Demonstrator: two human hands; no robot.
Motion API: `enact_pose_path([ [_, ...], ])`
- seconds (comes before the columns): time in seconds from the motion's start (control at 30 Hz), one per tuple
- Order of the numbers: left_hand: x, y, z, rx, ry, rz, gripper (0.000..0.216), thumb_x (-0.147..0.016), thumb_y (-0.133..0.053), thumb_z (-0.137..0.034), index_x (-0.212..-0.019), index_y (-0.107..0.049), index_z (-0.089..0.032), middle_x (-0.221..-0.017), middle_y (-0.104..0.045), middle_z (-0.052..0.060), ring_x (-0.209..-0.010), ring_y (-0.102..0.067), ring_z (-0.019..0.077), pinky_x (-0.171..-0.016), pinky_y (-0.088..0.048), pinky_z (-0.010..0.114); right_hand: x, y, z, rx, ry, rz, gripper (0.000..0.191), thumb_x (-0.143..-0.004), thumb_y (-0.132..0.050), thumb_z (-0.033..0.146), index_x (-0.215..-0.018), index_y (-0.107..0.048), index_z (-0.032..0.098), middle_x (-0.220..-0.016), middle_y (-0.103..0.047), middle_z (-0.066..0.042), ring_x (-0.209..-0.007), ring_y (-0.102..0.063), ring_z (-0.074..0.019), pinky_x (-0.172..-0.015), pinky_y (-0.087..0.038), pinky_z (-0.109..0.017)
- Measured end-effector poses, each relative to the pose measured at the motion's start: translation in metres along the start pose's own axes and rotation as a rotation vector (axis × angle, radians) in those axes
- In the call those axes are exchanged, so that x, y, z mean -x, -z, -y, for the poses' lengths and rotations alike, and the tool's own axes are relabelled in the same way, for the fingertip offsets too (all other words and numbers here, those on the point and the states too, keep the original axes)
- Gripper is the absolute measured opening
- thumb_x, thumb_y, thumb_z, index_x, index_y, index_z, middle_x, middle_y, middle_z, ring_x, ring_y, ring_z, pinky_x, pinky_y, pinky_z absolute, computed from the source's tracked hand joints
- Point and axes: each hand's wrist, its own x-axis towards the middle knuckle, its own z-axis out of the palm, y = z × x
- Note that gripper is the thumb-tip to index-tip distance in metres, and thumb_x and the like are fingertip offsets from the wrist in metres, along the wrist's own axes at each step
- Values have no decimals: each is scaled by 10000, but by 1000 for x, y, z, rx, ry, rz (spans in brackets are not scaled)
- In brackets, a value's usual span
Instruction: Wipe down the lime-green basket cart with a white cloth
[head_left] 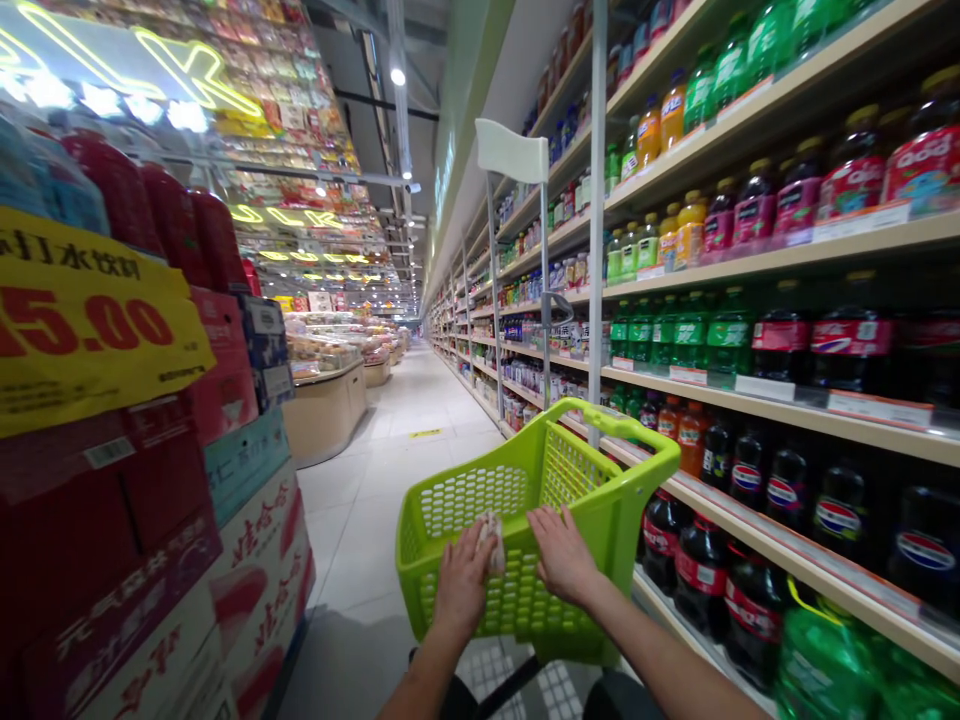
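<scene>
A bright green plastic shopping cart (pixel 615 560) with perforated basket walls stands right in front of me, its handle at the upper right. On its near side, my left hand (pixel 461 580) presses a crumpled whitish cloth or tissue (pixel 493 545) against the basket's rim, fingers closed over it. My right hand (pixel 564 560) lies a little to the right, fingers curled over the same rim. The inside of the basket shows in part, and my hands hide some of the near wall.
To the right, long shelves (pixel 787 250) hold rows of drink bottles. A white-topped metal ladder (pixel 514 155) leans against them farther along. Stacked drink cartons (pixel 247 560) with a yellow price sign (pixel 97 320) rise at left. The tiled aisle (pixel 397 475) runs ahead past a display counter (pixel 326 410).
</scene>
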Motion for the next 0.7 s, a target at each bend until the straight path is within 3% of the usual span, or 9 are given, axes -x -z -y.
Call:
enact_pose_path([
  [0.13,9,11,9,-36,84,-29,516,-741,-380,-93,-1246,-432,-186,-1395,-334,53,-1269,-294,198,-1047,-226,398,0,-3,4,2,-2,-11,684,-655,-450,213,-1311,-345,51,-1343,-384,-141,-1260,-258,-278,-1058,-35,-455],
  [0.27,-5,6,-16,45,18,-85,441,-778,-445,-319,-1190,-487,-167,-1320,-433,76,-1199,-379,214,-1022,-275,369,1,-7,7,2,-6,-27,681,-664,-459,228,-1308,-344,39,-1337,-383,-159,-1256,-259,-282,-1057,-36,-451],
  [0.4,-18,-5,-22,52,29,-116,357,-817,-386,-254,-1133,-541,-194,-1201,-539,62,-1094,-474,191,-962,-345,333,2,-12,1,17,26,-19,687,-657,-458,214,-1320,-335,77,-1352,-372,-128,-1264,-247,-264,-1061,-26,-439],
  [0.47,-14,-9,0,41,29,-144,356,-821,-364,-213,-1127,-547,-200,-1169,-563,56,-1065,-497,180,-940,-368,318,1,-14,-3,19,37,-15,694,-651,-456,205,-1323,-331,89,-1354,-374,-112,-1262,-252,-257,-1062,-27,-437],
  [0.57,2,-12,53,30,55,-234,350,-804,-385,-205,-1106,-561,-201,-1138,-586,59,-1049,-515,195,-912,-401,349,1,-15,-6,7,44,-9,696,-647,-454,202,-1323,-333,91,-1355,-374,-106,-1257,-259,-252,-1062,-28,-433],
  [0.63,12,-17,85,27,111,-340,351,-803,-366,-202,-1086,-571,-177,-1100,-604,79,-1029,-529,214,-878,-427,387,2,-14,-4,-3,42,-14,692,-649,-451,203,-1321,-335,82,-1354,-374,-113,-1258,-256,-252,-1063,-18,-430],
  [0.7,15,-25,99,59,134,-453,349,-807,-351,-215,-1066,-579,-166,-1110,-596,86,-1041,-524,217,-879,-436,403,2,-12,-1,-13,29,-20,682,-655,-446,207,-1316,-341,74,-1350,-377,-118,-1259,-252,-256,-1062,-5,-432],
])
